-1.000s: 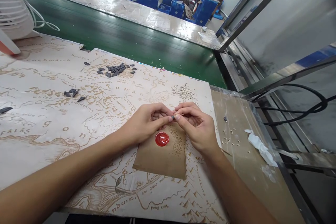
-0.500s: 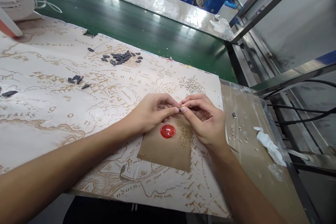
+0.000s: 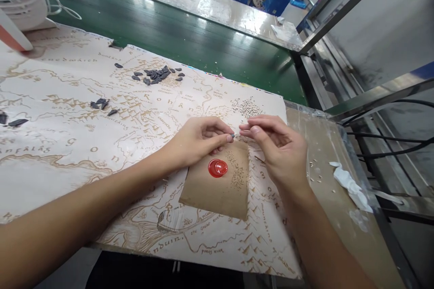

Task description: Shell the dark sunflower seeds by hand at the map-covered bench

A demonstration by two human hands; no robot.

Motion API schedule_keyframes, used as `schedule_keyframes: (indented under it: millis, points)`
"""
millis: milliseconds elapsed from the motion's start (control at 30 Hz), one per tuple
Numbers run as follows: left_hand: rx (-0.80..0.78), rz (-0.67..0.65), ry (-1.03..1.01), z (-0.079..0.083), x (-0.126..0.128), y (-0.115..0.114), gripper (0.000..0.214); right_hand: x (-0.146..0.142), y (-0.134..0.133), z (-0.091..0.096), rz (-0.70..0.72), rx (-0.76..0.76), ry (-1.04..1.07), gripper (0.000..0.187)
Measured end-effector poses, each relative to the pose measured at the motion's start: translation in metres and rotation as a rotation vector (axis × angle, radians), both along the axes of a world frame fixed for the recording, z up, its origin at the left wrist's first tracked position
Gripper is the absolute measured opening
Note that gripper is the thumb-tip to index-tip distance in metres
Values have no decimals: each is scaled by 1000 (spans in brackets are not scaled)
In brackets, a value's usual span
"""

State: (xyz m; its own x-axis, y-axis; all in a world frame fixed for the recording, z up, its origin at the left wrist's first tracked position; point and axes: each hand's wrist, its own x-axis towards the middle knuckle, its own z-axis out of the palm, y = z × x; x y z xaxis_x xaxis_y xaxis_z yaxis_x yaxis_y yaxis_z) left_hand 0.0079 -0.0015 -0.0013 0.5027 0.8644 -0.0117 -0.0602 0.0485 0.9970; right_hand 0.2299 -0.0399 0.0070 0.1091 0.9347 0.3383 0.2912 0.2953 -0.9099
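My left hand pinches a tiny dark piece between thumb and forefinger, just above a brown paper sheet. A small round red dish sits on that sheet, beside a patch of tiny specks. My right hand hovers a finger's width to the right of the piece, thumb and forefinger pressed together; what they hold, if anything, is too small to see. Both hands rest over a map-printed sheet that covers the table.
Dark flat pieces lie in a pile and a smaller group at the back left. A white fan stands far left. A green conveyor belt runs behind. White crumpled scrap and black cables lie on the right.
My right hand has pulled a little to the right, away from my left fingertips, which had been touching it. The camera has tilted slightly.
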Motion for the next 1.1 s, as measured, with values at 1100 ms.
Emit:
schedule_keyframes:
  millis: [1100]
  points:
    - [262, 558, 1031, 49, -169, 11, 34, 56, 39, -32, -203, 110, -586, 17]
